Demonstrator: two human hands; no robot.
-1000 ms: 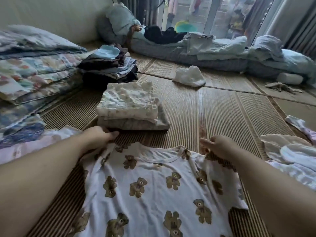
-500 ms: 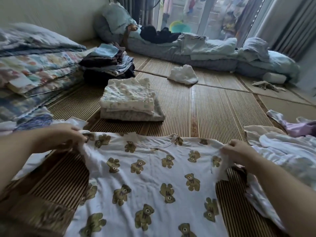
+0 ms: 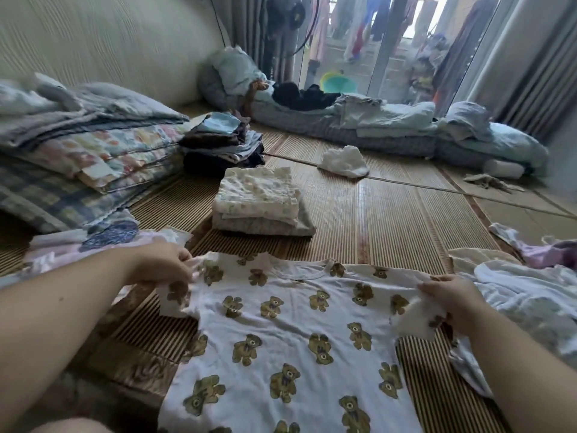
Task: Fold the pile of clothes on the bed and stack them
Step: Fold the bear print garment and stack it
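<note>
On the mat [image 3: 390, 220] before me the shirt [image 3: 290, 332] lies flat, length toward me; my left hand [image 3: 162, 265] and right hand [image 3: 449, 296] pinch its shoulders, sleeves equally near.

One bear-print shirt [image 3: 290, 335], one left hand [image 3: 162, 265], one right hand [image 3: 449, 296], two folded stacks [image 3: 259, 201] [image 3: 223, 145], one green basin [image 3: 338, 82].
</note>
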